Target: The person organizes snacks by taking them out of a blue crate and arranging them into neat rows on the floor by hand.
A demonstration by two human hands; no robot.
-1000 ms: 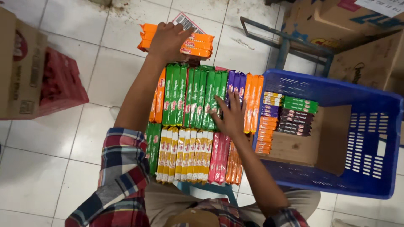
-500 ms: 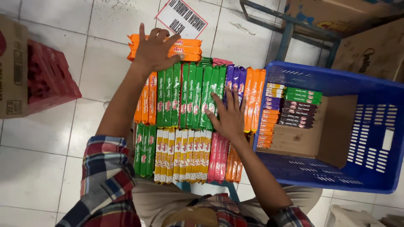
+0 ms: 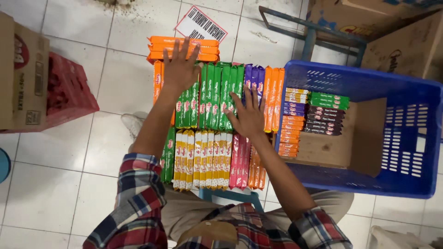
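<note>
Rows of long snack packs lie side by side on a low stool in front of me. My left hand (image 3: 181,68) rests flat, fingers spread, where the crosswise orange packs (image 3: 203,44) at the far end meet the green packs (image 3: 217,94). Flat on the green packs, beside the purple packs (image 3: 254,76), lies my right hand (image 3: 248,115), fingers apart. Yellow-and-white packs (image 3: 203,159), pink packs (image 3: 240,161) and more orange packs (image 3: 272,99) fill the nearer and right rows. Neither hand grips anything.
A blue plastic crate (image 3: 410,138) at the right holds stacked packs (image 3: 318,113) and a cardboard sheet (image 3: 355,138). A cardboard box and a red case (image 3: 69,90) stand at the left. A white printed sign (image 3: 200,23) lies on the tiled floor beyond; more boxes (image 3: 406,37) are top right.
My left hand has drawn back from the far orange stack toward the green packs. My right hand has stayed on the packs near the middle. The view has shifted slightly.
</note>
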